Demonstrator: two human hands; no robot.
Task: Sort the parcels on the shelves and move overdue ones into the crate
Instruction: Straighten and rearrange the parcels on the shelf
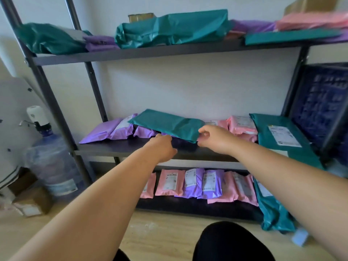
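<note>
A teal parcel [169, 122] lies on top of purple parcels [120, 129] on the middle shelf [116, 147]. My right hand [214, 138] pinches the teal parcel's near right corner between thumb and fingers. At the parcel's front edge is my left hand [163, 147], knuckles up and fingers curled; its fingertips are hidden under the parcel, so its hold is unclear. Pink parcels [243, 125] and a larger labelled teal parcel [278, 132] lie to the right. A dark blue crate [320, 102] stands tilted at the shelf's right end.
The top shelf [150, 51] carries teal, purple and pink parcels. A row of pink and purple parcels [195, 183] stands on the bottom shelf, with a teal one leaning at the right. A water bottle with a pump [50, 162] and cardboard boxes [32, 200] sit left of the rack.
</note>
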